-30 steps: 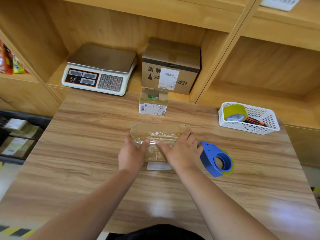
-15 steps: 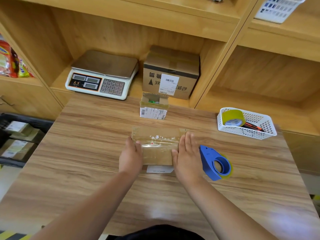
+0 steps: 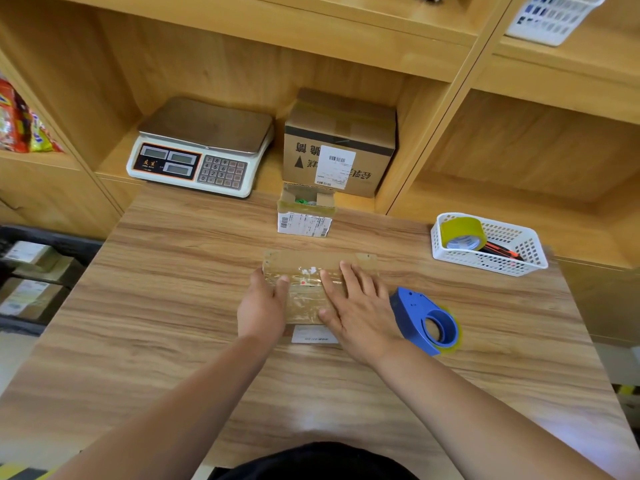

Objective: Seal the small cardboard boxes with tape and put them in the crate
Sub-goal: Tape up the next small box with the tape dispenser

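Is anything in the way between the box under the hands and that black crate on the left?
Nothing visible. Only tabletop lies between the box and the crate, which sits lower, past the table's left edge.

On the table [image 3: 173,289], the flat box [image 3: 304,301] lies central, the tape dispenser [image 3: 414,311] just right of it. Behind it sits 1 open box [image 3: 304,223]; the basket [image 3: 519,268] stands far right.
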A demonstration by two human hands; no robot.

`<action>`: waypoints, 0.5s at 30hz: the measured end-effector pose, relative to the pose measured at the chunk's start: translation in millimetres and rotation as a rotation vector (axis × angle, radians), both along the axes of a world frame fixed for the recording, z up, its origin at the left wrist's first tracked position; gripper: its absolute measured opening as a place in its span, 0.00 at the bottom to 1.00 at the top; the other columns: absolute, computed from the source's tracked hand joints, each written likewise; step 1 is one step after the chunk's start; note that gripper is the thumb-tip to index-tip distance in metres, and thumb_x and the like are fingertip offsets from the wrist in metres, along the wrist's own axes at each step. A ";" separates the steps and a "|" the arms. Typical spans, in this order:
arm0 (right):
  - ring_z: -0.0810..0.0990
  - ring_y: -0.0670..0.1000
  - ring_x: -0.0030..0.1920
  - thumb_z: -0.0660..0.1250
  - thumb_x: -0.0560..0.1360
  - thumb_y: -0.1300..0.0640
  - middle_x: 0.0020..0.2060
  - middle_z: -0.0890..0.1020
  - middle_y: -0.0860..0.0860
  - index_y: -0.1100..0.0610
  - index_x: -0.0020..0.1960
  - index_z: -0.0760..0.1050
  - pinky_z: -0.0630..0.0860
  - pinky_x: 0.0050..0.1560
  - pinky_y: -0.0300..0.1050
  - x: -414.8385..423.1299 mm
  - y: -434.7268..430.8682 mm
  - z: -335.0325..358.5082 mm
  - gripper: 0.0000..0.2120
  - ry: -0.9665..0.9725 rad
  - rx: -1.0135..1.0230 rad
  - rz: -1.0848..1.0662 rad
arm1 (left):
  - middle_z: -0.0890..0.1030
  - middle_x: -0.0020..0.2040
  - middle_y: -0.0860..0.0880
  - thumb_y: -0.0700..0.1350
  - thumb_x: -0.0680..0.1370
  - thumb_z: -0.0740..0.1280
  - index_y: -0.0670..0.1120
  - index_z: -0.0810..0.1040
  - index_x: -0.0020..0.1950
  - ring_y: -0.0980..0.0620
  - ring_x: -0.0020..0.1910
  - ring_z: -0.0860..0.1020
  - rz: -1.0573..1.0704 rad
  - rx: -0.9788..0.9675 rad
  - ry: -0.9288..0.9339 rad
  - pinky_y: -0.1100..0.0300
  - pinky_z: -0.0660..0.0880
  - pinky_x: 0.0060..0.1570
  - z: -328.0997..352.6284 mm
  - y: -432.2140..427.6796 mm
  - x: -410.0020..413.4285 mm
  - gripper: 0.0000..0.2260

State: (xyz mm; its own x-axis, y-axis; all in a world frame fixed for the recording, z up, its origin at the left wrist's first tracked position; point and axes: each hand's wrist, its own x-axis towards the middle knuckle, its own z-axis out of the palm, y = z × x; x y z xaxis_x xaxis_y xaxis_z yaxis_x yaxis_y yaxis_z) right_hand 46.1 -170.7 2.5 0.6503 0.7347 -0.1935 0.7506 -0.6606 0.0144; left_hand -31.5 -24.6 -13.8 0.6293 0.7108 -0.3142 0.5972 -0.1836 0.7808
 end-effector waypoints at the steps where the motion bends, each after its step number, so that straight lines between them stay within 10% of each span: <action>1: 0.45 0.57 0.76 0.30 0.72 0.35 0.77 0.47 0.56 0.45 0.77 0.43 0.43 0.72 0.55 -0.8 1.0 2.3 0.35 0.022 -0.021 -0.002 | 0.80 0.51 0.44 0.55 0.81 0.58 0.42 0.65 0.67 0.41 0.52 0.78 0.000 -0.001 0.005 0.53 0.72 0.47 1.1 -0.5 0.2 0.21; 11: 0.39 0.57 0.75 0.43 0.75 0.30 0.77 0.42 0.55 0.42 0.76 0.35 0.42 0.71 0.59 -1.0 9.5 10.6 0.35 0.051 -0.109 0.035 | 0.79 0.54 0.47 0.61 0.73 0.67 0.44 0.68 0.60 0.43 0.53 0.78 -0.028 0.051 0.121 0.53 0.73 0.50 10.9 4.4 6.0 0.25; 15: 0.28 0.51 0.73 0.31 0.71 0.32 0.77 0.37 0.50 0.47 0.77 0.34 0.30 0.72 0.55 7.0 8.1 4.3 0.38 0.028 -0.080 0.168 | 0.74 0.61 0.43 0.64 0.74 0.64 0.40 0.65 0.64 0.41 0.59 0.75 -0.103 0.160 0.231 0.51 0.71 0.49 10.0 10.5 14.6 0.32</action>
